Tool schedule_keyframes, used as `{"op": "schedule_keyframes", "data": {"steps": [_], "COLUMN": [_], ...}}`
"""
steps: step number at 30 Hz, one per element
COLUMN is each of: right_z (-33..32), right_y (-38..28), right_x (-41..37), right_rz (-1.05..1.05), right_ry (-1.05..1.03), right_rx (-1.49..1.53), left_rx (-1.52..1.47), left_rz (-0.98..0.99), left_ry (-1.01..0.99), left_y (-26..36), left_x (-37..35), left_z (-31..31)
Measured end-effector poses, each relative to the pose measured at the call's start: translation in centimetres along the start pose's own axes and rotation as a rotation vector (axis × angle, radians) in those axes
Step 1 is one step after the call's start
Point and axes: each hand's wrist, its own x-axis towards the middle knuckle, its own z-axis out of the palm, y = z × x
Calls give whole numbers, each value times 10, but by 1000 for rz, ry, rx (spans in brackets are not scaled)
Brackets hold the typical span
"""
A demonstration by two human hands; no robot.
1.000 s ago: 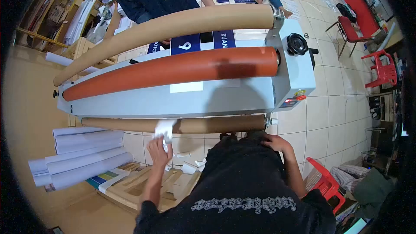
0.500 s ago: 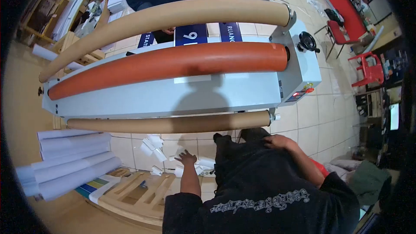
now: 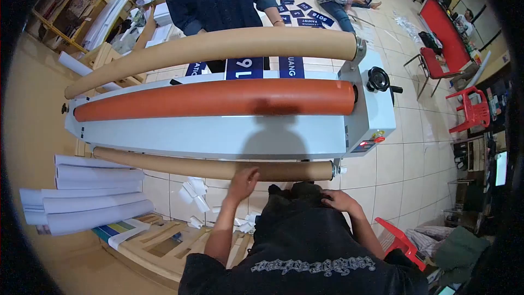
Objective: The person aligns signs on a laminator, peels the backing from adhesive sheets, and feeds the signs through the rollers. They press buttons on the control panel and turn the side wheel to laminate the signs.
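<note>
My left hand (image 3: 244,184) is raised at the lower cardboard roll (image 3: 278,171), its fingers loosely bent, overlapping the roll in the head view with nothing in them. My right hand (image 3: 339,200) rests at my lap on dark clothing, fingers laid out, holding nothing visible. In front of me stands a roller laminating machine with a pale grey bed (image 3: 207,135). An orange-red roller (image 3: 218,98) spans it below an upper cardboard roll (image 3: 218,45). Dark blue signs with white lettering, including one sign (image 3: 244,68) marked with digits, show between the two. A shadow falls across the bed.
A black handwheel (image 3: 377,79) and red button (image 3: 379,137) are on the machine's right end. Across it stands a person in a dark shirt (image 3: 218,0). White rolls (image 3: 98,205), a wooden pallet (image 3: 164,246) and paper scraps (image 3: 195,192) lie left. Red chairs (image 3: 472,110) stand right.
My left hand has risen from above the floor scraps to the lower roll, its spread fingers now bent. My right hand stays at my lap. The view has tilted up, showing more of the person opposite.
</note>
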Motion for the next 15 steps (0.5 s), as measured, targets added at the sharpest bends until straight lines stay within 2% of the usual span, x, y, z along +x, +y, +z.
{"op": "schedule_keyframes", "data": {"steps": [2,4,5,6,7,9,11,12,13,14,15], "right_z": [-12,-16,-14,0,18,60,115,166,197,202,220], "right_y": [0,19,34,62,90,143,195,247,278,268,274], "right_x": [-2,-1,0,3,6,6,-12,-18,-37,-56,-72], "right_rz": [100,120,157,177,171,316,576,667,689,896,988], "right_ry": [-25,-15,-4,50,57,330,507,491,369,283,233], "right_rx": [128,170,207,350,361,905,973,884,981,929,1020], "left_rx": [157,-44,-29,86,199,272,350,412,475,494,603], "left_rz": [129,131,137,255,375,432,488,467,442,443,304], "left_ry": [121,217,216,328,439,483,536,543,549,545,568], "left_y": [24,62,67,69,73,89,101,102,99,94,88], "left_x": [19,39,52,66,80,105,128,141,150,157,166], "left_z": [-28,-57,-65,-71,-76,-82,-84,-84,-83,-81,-79]}}
